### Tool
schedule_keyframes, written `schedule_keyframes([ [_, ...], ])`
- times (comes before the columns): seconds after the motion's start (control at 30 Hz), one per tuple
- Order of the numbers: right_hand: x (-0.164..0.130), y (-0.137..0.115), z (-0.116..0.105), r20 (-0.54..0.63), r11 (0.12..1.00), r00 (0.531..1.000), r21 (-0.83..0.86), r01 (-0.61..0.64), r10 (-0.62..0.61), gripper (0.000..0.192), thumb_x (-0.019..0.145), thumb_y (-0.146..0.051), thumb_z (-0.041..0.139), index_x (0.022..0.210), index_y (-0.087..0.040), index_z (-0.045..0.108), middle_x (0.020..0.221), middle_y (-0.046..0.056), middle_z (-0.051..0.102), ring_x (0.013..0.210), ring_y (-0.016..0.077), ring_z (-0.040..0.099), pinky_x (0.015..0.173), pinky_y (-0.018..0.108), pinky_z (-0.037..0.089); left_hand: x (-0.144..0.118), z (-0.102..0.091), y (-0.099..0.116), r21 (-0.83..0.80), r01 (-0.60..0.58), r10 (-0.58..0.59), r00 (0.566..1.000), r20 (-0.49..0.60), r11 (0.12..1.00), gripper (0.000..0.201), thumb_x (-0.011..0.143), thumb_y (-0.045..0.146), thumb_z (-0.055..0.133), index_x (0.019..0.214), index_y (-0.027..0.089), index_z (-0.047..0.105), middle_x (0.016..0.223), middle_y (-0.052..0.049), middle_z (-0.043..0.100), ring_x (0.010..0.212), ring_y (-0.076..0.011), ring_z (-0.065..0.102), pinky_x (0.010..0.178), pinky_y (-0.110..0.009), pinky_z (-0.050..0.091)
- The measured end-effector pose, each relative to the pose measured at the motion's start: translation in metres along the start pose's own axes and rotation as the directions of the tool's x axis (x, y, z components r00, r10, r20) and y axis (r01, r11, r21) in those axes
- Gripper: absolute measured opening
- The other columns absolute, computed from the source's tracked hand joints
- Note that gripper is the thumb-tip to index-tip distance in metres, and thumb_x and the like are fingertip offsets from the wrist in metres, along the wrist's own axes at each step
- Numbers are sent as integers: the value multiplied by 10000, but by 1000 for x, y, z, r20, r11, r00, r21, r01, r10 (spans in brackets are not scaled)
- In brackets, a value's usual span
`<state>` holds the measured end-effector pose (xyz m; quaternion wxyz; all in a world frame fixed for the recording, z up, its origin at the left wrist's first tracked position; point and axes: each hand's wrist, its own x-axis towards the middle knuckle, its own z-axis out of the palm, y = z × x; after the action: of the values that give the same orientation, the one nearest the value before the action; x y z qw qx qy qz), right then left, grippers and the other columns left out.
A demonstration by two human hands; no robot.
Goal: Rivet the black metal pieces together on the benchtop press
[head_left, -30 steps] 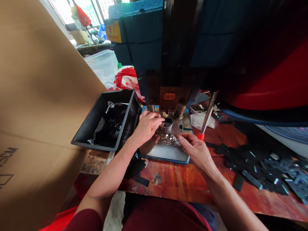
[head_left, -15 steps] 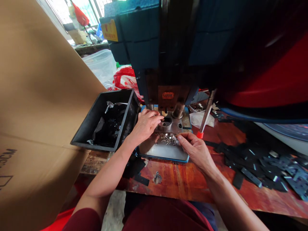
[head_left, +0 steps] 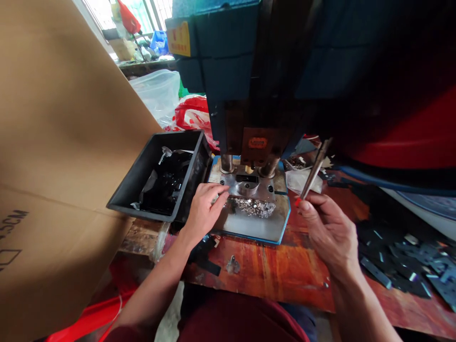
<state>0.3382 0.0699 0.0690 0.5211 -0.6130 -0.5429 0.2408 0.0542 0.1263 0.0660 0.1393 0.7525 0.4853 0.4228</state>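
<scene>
My left hand [head_left: 204, 209] rests with loose fingers on the left edge of a steel plate [head_left: 256, 229], fingertips just short of the die block [head_left: 247, 183] under the dark blue press [head_left: 249, 71]. A heap of small shiny metal pieces [head_left: 254, 207] lies on the plate between my hands. To the right of the plate, my right hand [head_left: 329, 228] pinches the lower, red-tipped end of a slanted metal rod [head_left: 313, 171].
A black bin [head_left: 142, 175] holding dark parts stands left of the press, beside a big cardboard sheet [head_left: 53, 142]. Several flat black parts [head_left: 402, 256] are scattered on the red-brown table at right. A small metal clip [head_left: 232, 265] lies near the front edge. Plastic bags [head_left: 188, 114] sit behind.
My left hand pulled back from the die to the plate's left edge. My right hand left the heap of small pieces and moved right to the rod's red tip.
</scene>
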Motion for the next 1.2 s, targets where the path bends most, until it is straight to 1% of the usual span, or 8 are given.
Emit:
schedule_keyframes([
  [0.27,26,12,13,165,967,985,239,-91,52,476,932,-715,599,1069,-270,697,931,59,715,802,221,639,753,383,514,-32,-10,7,-90,114,-110,993,46,989,149,1008,254,651,1077,258,783,1093,-54,783,1054,-234,679,930,-401,574],
  [0.53,89,9,84,309,922,898,-130,365,-312,240,905,-454,678,975,-229,720,952,78,627,909,237,590,881,423,495,-45,-5,21,-241,252,-217,963,161,937,194,1008,313,631,1061,243,805,1086,-59,779,933,-203,692,688,-297,530],
  [0.63,100,6,92,327,889,872,-156,430,-364,182,888,-414,681,842,-238,672,879,70,599,952,257,568,940,450,471,-45,-3,23,-309,346,-294,934,202,886,218,1002,357,631,1043,240,811,1083,-55,782,894,-195,697,733,-308,537],
  [0.73,102,4,91,323,921,891,-118,371,-318,191,867,-407,684,801,-234,638,865,57,618,875,224,562,865,414,470,-43,0,23,-461,497,-421,868,264,735,252,963,414,672,1035,216,810,1058,-68,795,947,-209,719,791,-312,550],
  [0.87,91,1,83,281,992,952,50,116,-126,263,836,-476,697,844,-223,628,743,-4,599,693,153,497,665,334,397,-36,6,25,-636,616,-497,776,387,466,402,867,511,768,1083,171,775,973,-89,776,754,-154,690,564,-235,449],
  [0.97,68,-1,73,341,979,939,202,-21,-50,332,803,-526,745,849,-217,633,730,-19,577,674,139,479,620,308,369,-34,7,30,-661,649,-499,743,446,376,536,845,578,773,1195,176,712,1004,-82,753,692,-133,687,498,-208,393],
  [1.1,19,0,56,588,987,808,149,-57,-42,311,893,-532,712,884,-224,675,803,12,654,750,174,583,693,328,481,-43,2,36,-539,717,-454,697,555,443,418,881,549,726,1012,152,738,853,-57,740,607,-120,638,510,-219,402],
  [1.2,-16,1,48,580,976,795,2,216,-177,318,936,-519,710,1099,-246,711,948,64,715,882,236,651,790,399,540,-58,2,40,-372,737,-493,662,564,564,331,916,468,679,846,153,752,686,-19,686,555,-112,547,524,-230,384],
])
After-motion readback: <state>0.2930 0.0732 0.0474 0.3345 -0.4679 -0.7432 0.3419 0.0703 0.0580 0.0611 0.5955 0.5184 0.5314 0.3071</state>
